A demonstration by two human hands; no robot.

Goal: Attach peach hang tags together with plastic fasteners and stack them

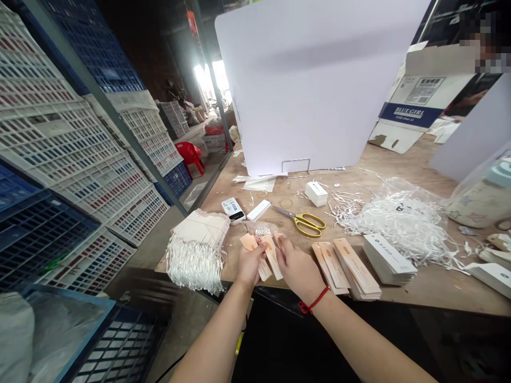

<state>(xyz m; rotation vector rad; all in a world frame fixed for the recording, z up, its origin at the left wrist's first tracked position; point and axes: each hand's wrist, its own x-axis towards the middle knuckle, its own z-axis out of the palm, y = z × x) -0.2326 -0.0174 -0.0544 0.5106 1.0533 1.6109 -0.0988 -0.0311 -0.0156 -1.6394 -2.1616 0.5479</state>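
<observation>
My left hand (250, 264) pinches a peach card tag (249, 242) over the wooden workbench (435, 290). My right hand (297, 271) grips a second long peach tag (272, 257), and the two hands nearly touch. To the right lie fanned stacks of peach tags (346, 269) and a stack of white cards (389, 259). A thick bundle of tags with white string loops (195, 251) rests at the bench's left corner. Gold-handled scissors (304, 224) lie open above my hands, beyond reach of my fingers.
A tangled heap of white string (399, 227) covers the bench's right side. A tall white board (311, 80) stands at the back. Stacked plastic crates (80, 154) line the left, and a red stool (190, 157) sits on the floor beyond them.
</observation>
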